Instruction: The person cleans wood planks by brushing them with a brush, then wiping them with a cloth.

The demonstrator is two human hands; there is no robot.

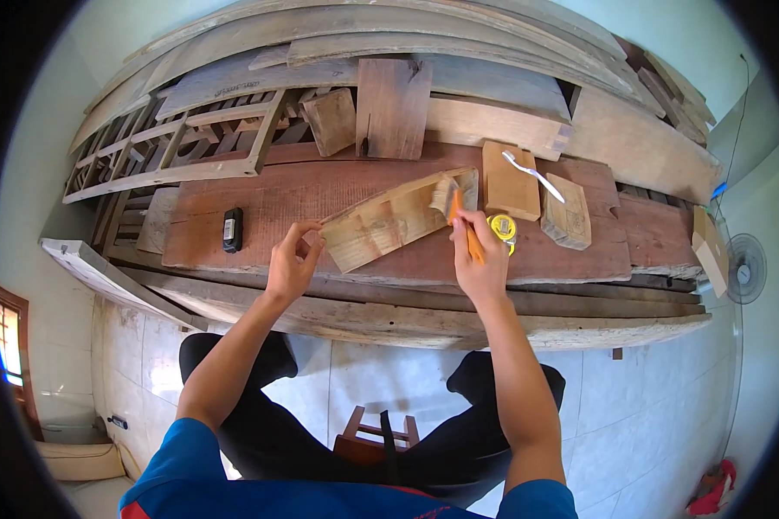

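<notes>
My right hand (483, 264) is closed around the orange handle of a paintbrush (457, 208). The brush's pale bristles rest against the right end of a wooden board (381, 227), which lies slanted on the reddish slab. At the board's left end, my left hand (291, 264) pinches the corner between thumb and fingers. Just right of the brush sits a yellow tape measure (502, 228), partly hidden by my right hand. A white toothbrush (535, 176) lies across two wooden blocks, the larger block (509, 195) and the smaller block (568, 216).
A small black device (232, 230) stands on the reddish slab (208, 199) at left. Stacked planks (493, 52) and a slatted wooden frame (173, 143) rise behind. A rough beam (389, 320) runs along the front edge, above my knees. A fan (744, 268) is far right.
</notes>
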